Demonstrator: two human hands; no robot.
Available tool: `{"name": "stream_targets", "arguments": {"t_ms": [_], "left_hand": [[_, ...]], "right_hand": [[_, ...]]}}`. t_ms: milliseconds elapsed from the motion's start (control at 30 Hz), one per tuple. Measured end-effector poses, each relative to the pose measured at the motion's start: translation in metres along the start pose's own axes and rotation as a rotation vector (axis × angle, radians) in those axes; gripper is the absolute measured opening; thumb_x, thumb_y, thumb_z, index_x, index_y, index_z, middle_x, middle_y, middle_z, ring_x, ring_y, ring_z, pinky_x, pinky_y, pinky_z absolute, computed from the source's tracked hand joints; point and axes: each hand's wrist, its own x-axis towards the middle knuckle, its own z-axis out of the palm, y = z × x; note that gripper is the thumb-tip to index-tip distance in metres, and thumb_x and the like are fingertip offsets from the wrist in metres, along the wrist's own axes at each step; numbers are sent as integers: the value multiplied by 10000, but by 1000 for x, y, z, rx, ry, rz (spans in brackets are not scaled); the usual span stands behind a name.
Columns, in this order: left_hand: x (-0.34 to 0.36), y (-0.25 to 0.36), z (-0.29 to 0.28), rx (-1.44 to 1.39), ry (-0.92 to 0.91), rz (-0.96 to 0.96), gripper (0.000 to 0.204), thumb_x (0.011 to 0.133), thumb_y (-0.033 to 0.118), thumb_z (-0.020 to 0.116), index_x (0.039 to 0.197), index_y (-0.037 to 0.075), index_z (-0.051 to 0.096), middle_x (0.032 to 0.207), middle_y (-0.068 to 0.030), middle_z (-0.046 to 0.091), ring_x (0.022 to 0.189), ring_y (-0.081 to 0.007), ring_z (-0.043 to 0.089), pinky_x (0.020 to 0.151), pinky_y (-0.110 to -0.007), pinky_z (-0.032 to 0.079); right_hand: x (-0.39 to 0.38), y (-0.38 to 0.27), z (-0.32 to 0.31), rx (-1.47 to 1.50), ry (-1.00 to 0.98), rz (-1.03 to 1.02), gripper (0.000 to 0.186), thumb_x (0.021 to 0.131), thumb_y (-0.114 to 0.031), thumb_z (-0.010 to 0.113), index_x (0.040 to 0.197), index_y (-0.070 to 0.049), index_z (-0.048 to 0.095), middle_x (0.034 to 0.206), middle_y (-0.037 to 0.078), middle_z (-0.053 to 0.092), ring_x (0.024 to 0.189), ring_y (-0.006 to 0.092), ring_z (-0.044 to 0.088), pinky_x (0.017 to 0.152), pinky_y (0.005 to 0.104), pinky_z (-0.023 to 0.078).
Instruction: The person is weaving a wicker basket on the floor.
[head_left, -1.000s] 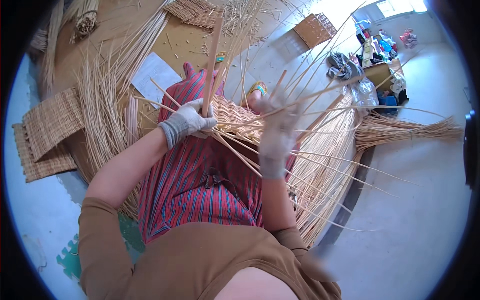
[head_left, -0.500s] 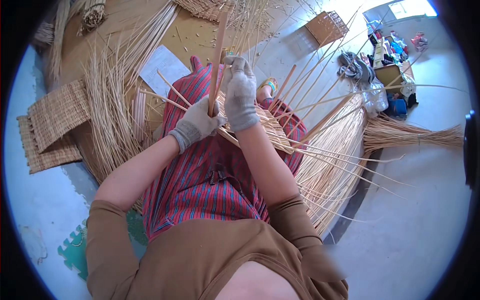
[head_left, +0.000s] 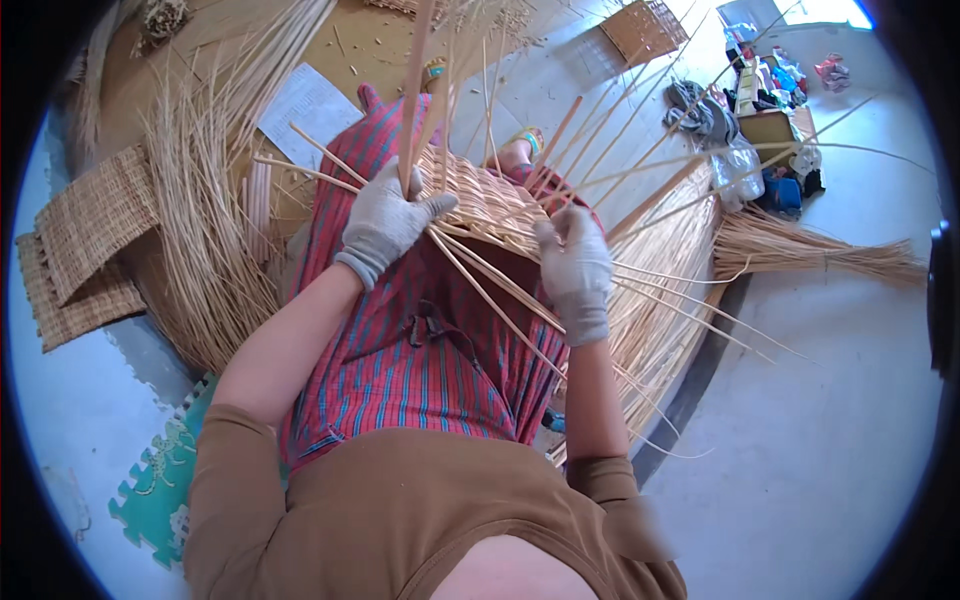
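Note:
My gloved left hand [head_left: 388,220] grips the left end of a pale woven cane piece [head_left: 475,195], beside a flat upright stick [head_left: 413,75]. The piece rests over a red-and-blue striped cloth [head_left: 380,390] on my lap, with long loose canes [head_left: 480,285] radiating from it. My gloved right hand [head_left: 572,255] is closed at the piece's right edge, fingers curled; what lies inside them is hidden.
Loose cane bundles [head_left: 815,255] lie on both sides. Two woven mats [head_left: 95,225] are at left, a paper sheet [head_left: 300,110] and sandalled feet [head_left: 517,152] ahead. A brown woven panel [head_left: 643,30], piled bags [head_left: 745,180] and green foam matting [head_left: 155,485] surround me.
My right hand swept left to beside the upright stick half a second ago, and is now back down at the weave's right edge. My left hand stays at the left end.

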Motion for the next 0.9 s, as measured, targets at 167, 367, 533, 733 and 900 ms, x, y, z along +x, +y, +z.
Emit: {"name": "stream_targets", "arguments": {"t_ms": [167, 367, 533, 733, 900], "left_hand": [[-3, -5, -10, -44, 29, 18, 475, 800, 292, 933, 816, 95, 501, 681, 11, 527, 625, -92, 470, 580, -304, 455], [-4, 2, -11, -13, 14, -4, 486, 798, 303, 934, 821, 89, 498, 687, 11, 529, 627, -118, 489, 587, -338, 465], [-1, -1, -12, -124, -34, -39, 490, 815, 284, 925, 798, 109, 467, 672, 49, 424, 616, -100, 393, 565, -305, 416], [2, -8, -16, -46, -52, -56, 468, 835, 327, 905, 821, 88, 502, 704, 5, 500, 638, -130, 468, 608, -331, 457], [-1, -2, -9, 8, 44, 11, 466, 828, 339, 905, 885, 71, 527, 733, -25, 532, 652, -163, 501, 642, -353, 480]], "right_hand": [[-67, -75, -51, -151, -175, -314, 293, 892, -66, 694, 1177, -114, 743, 865, 91, 727, 840, 297, 728, 731, 399, 587], [-51, -45, -37, 156, -164, -381, 387, 929, -274, 725, 1281, -114, 709, 1065, 146, 705, 1041, 347, 668, 885, 450, 535], [-33, -22, -37, 156, -462, -156, 227, 919, -331, 719, 1046, -161, 801, 897, 143, 737, 919, 329, 721, 799, 445, 571], [15, -16, -11, -323, 507, -212, 347, 763, -440, 851, 776, -117, 723, 770, 58, 672, 721, 306, 631, 758, 450, 473], [6, 38, 10, 1004, 242, 350, 568, 910, -345, 813, 1374, -74, 628, 1084, 80, 739, 741, 165, 665, 684, 335, 533]]}}
